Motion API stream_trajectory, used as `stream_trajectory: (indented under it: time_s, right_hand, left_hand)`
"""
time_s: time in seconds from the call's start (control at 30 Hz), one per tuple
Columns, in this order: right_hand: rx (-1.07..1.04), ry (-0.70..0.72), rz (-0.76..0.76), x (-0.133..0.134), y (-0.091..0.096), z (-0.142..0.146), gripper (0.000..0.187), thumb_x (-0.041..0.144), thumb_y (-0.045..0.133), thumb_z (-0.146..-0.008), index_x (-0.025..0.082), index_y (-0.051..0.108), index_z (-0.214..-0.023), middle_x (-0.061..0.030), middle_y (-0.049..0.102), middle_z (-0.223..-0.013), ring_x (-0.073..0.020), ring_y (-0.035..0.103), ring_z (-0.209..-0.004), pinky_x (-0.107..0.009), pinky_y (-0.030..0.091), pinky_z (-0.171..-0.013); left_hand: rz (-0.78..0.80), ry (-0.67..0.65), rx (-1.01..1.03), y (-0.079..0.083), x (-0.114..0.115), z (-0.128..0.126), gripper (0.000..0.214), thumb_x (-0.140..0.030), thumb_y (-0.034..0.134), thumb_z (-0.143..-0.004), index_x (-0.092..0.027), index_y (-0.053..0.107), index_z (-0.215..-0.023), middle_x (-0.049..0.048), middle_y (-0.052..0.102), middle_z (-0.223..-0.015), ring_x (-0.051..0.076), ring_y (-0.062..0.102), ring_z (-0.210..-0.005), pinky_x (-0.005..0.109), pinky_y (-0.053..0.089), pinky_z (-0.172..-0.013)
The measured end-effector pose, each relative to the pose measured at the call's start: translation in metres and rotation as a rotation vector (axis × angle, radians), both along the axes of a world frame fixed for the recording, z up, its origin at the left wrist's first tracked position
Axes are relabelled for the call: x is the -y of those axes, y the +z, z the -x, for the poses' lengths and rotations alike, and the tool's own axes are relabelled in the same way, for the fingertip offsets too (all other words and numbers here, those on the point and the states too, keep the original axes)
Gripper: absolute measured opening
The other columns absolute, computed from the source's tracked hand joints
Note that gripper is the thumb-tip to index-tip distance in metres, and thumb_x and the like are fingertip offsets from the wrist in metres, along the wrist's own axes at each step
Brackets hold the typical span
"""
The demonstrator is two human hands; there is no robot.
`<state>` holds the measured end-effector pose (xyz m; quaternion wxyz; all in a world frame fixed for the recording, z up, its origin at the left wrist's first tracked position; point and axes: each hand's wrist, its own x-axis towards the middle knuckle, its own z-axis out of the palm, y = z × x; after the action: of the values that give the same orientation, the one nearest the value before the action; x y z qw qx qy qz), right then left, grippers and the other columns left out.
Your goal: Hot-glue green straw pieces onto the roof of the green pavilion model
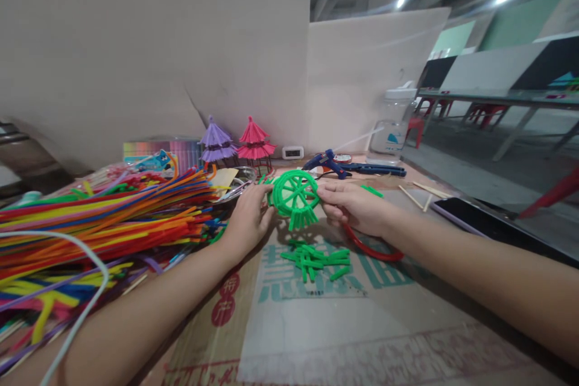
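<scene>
Both hands hold a green pipe-cleaner wheel [294,195] with spokes and a fringe of short hanging pieces, lifted just above the cardboard-covered table [316,319]. My left hand [248,218] pinches its left rim. My right hand [351,205] grips its right rim and also has red-handled scissors [373,249] looped under its fingers. Several short green pipe-cleaner pieces [316,258] lie on the cardboard below the wheel.
A big pile of coloured pipe cleaners [97,217] fills the left. Purple [217,142] and pink [256,140] pipe-cleaner pagodas stand at the back, near a blue glue gun [332,163] and a clear jar [391,126]. A phone [486,223] and wooden sticks [420,193] lie right.
</scene>
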<state>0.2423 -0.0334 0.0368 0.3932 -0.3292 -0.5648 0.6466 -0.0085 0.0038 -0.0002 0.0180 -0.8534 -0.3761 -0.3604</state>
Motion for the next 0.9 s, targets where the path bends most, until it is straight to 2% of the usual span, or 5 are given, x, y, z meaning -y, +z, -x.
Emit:
stream_trajectory:
  time_s: [0.13,0.33,0.63,0.8,0.9]
  right_hand:
    - [-0.020,-0.031,0.035,-0.001,0.002,0.000,0.039,0.051,0.075,-0.075,0.022,0.050,-0.075,0.0112,0.043,-0.043,-0.0048,0.024,-0.037,-0.020,0.030,-0.042]
    - [0.016,-0.289,-0.028,-0.007,-0.007,0.001,0.044,0.057,0.075,-0.070,0.020,0.055,-0.081,0.0118,0.041,-0.042,-0.0052,0.025,-0.036,-0.021,0.019,-0.039]
    - [0.230,-0.525,-0.440,-0.010,0.007,-0.015,0.044,0.063,0.060,-0.085,0.021,0.057,-0.072,0.0036,0.052,-0.054,-0.0113,0.046,-0.051,-0.026,0.039,-0.054]
    - [-0.022,-0.419,-0.376,-0.013,0.014,-0.018,0.044,0.063,0.065,-0.082,0.021,0.054,-0.074,-0.0039,0.069,-0.082,-0.0173,0.064,-0.082,-0.035,0.050,-0.085]
    - [-0.135,-0.280,-0.214,-0.010,0.018,-0.016,0.043,0.061,0.068,-0.080,0.023,0.049,-0.074,0.0038,0.059,-0.057,-0.0140,0.059,-0.057,-0.033,0.052,-0.069]
  left_hand:
    - [0.017,0.011,0.000,-0.001,-0.001,0.001,0.031,-0.023,0.054,-0.089,-0.016,0.053,-0.118,0.0134,0.062,-0.113,0.029,0.057,-0.109,0.048,0.047,-0.096]
    - [0.038,0.011,0.007,-0.002,-0.002,0.001,0.030,-0.023,0.053,-0.089,-0.016,0.052,-0.118,0.0133,0.061,-0.114,0.029,0.056,-0.109,0.049,0.047,-0.097]
    - [0.056,0.019,0.018,-0.003,-0.003,0.001,0.033,-0.020,0.053,-0.087,-0.015,0.053,-0.120,0.0142,0.061,-0.116,0.030,0.056,-0.111,0.051,0.046,-0.099]
    - [0.077,0.019,0.034,-0.001,-0.002,0.000,0.032,-0.020,0.053,-0.086,-0.014,0.054,-0.118,0.0144,0.061,-0.116,0.030,0.057,-0.111,0.050,0.047,-0.098]
    - [0.097,0.025,0.047,-0.002,-0.002,0.000,0.033,-0.021,0.054,-0.087,-0.014,0.055,-0.119,0.0146,0.061,-0.117,0.031,0.057,-0.113,0.051,0.046,-0.100]
